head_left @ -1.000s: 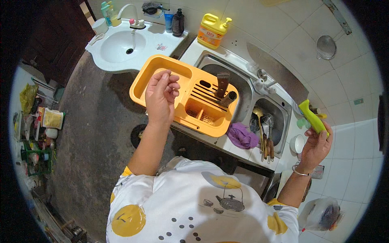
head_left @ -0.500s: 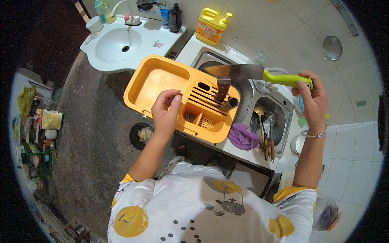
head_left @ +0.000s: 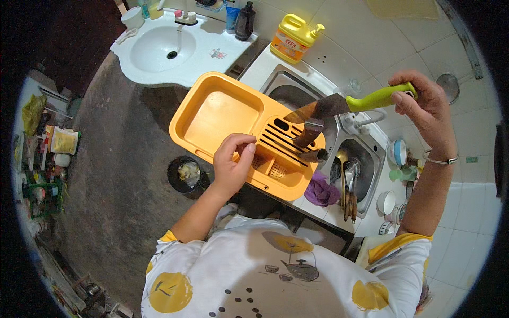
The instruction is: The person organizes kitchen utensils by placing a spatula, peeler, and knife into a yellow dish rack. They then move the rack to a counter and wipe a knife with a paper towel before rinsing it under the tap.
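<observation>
My right hand (head_left: pixel 427 108) is closed around the green handle of a kitchen knife (head_left: pixel 331 106). Its broad, stained blade points left and down, the tip close above the slotted part of an orange drainer rack (head_left: pixel 183 108). From the slots rise a dark, curved handle (head_left: pixel 308 133) and a tube-like metal handle (head_left: pixel 314 155); whatever they belong to is hidden inside. Over the rack's near side is my left hand (head_left: pixel 233 164), fingers half curled, thumb a little apart, nothing visible in it. Whether it touches the rack I cannot tell.
The rack overhangs the counter's near edge. Beyond and right lies a double metal sink (head_left: pixel 366 164) with ladles (head_left: pixel 348 196) in it. A purple cloth (head_left: pixel 321 190), a yellow pump jug (head_left: pixel 294 38), bowls (head_left: pixel 386 201) and a white washbasin (head_left: pixel 140 50) stand around. A black bin (head_left: pixel 185 175) is below.
The knife has tilted, its tip now lower and nearer the slots, with my right hand raised and farther right. My view has shifted slightly. My left hand stays curled by the rack.
</observation>
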### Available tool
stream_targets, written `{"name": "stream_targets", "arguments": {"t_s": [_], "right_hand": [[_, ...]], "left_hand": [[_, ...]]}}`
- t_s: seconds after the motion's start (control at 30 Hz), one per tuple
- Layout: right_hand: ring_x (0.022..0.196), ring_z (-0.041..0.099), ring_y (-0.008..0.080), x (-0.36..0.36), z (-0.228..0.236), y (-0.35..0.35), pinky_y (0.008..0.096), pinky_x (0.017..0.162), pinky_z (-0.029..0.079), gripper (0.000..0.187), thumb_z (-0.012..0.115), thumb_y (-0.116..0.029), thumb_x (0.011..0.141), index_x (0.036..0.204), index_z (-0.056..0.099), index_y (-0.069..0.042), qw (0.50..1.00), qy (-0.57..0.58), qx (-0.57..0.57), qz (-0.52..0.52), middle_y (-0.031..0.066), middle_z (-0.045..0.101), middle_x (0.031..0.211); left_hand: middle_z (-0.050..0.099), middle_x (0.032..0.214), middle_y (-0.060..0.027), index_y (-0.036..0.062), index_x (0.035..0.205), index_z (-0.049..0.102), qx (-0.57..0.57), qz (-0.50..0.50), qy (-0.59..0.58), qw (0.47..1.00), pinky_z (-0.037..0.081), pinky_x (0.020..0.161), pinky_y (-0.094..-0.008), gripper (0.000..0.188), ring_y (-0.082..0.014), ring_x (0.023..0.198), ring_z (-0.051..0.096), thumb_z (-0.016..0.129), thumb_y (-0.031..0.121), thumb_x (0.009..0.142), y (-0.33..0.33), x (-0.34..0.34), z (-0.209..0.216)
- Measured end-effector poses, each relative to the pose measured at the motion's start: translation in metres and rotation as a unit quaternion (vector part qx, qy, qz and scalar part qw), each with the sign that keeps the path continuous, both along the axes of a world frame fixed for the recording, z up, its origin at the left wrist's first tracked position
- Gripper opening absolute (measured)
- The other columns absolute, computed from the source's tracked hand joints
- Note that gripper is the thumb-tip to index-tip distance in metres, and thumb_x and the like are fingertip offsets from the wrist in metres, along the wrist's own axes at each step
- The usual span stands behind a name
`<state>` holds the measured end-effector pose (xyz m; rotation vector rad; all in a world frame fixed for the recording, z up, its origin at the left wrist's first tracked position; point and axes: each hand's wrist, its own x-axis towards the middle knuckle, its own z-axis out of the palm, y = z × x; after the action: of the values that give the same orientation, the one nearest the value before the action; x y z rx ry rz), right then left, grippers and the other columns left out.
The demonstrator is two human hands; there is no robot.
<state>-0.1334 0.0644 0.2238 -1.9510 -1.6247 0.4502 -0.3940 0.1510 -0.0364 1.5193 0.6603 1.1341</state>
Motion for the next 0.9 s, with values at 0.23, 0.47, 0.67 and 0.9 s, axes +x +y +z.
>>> {"name": "stream_targets", "arguments": {"t_s": [0.23,0.47,0.67,0.9], "right_hand": [[0.067,0.051,0.0057,-0.003,-0.001,0.012,0.0183,0.057,0.042,0.02,0.064,-0.016,0.083,0.098,0.059,-0.002,0.999,-0.002,-0.034,0.018,0.0001,0.057,0.08],[0.063,0.051,0.0081,-0.026,-0.015,0.04,0.0225,0.055,0.043,0.019,0.065,-0.015,0.081,0.092,0.063,-0.001,0.992,-0.075,-0.054,0.083,0.0042,0.06,0.073],[0.064,0.054,0.0095,-0.04,-0.068,0.09,0.0246,0.059,0.045,0.025,0.065,-0.02,0.08,0.095,0.064,0.001,0.959,-0.119,-0.142,0.213,0.0049,0.063,0.077],[0.067,0.056,0.0108,-0.037,-0.068,0.1,0.0252,0.063,0.047,0.022,0.063,-0.017,0.08,0.092,0.066,0.001,0.932,-0.055,-0.292,0.209,0.0053,0.064,0.077]], "left_hand": [[0.06,0.085,-0.0084,0.0007,0.092,0.06,0.04,-0.014,0.001,0.999,0.044,0.063,-0.0246,0.01,-0.0146,0.07,0.055,0.059,0.004,0.083,0.002,0.0,0.004],[0.059,0.09,-0.0091,-0.0005,0.092,0.059,0.03,-0.023,0.022,0.999,0.045,0.069,-0.0239,0.01,-0.0133,0.077,0.055,0.056,0.002,0.083,0.001,-0.004,0.005],[0.059,0.089,-0.0092,-0.0006,0.092,0.059,0.036,-0.021,0.015,0.999,0.045,0.068,-0.0239,0.01,-0.0131,0.076,0.055,0.056,0.002,0.083,0.001,-0.004,0.007],[0.059,0.089,-0.0089,-0.0008,0.093,0.059,0.046,-0.011,0.001,0.999,0.045,0.067,-0.0238,0.01,-0.0127,0.074,0.055,0.056,0.002,0.083,-0.001,-0.004,0.003]]}}
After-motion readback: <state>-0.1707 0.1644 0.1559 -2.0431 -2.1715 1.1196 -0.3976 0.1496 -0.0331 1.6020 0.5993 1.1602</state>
